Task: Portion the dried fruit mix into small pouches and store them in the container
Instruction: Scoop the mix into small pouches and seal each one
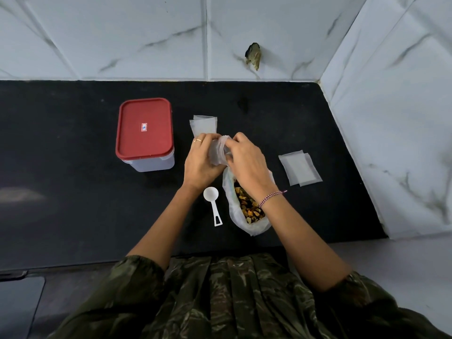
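Observation:
My left hand [199, 162] and my right hand [247, 160] both grip a small clear pouch [218, 150] held between them above the black counter [73, 192]. Just below my right wrist lies an open plastic bag of dried fruit mix [247, 209]. A white plastic scoop [213, 204] lies to the left of that bag. A clear container with a red lid [144, 132], lid on, stands to the left. Empty flat pouches lie behind my hands [204, 124] and at the right [299, 168].
White marble-pattern tiled walls [391, 118] close the counter at the back and right. A dark hole [253, 55] shows in the back wall. The counter's front edge runs just before my body.

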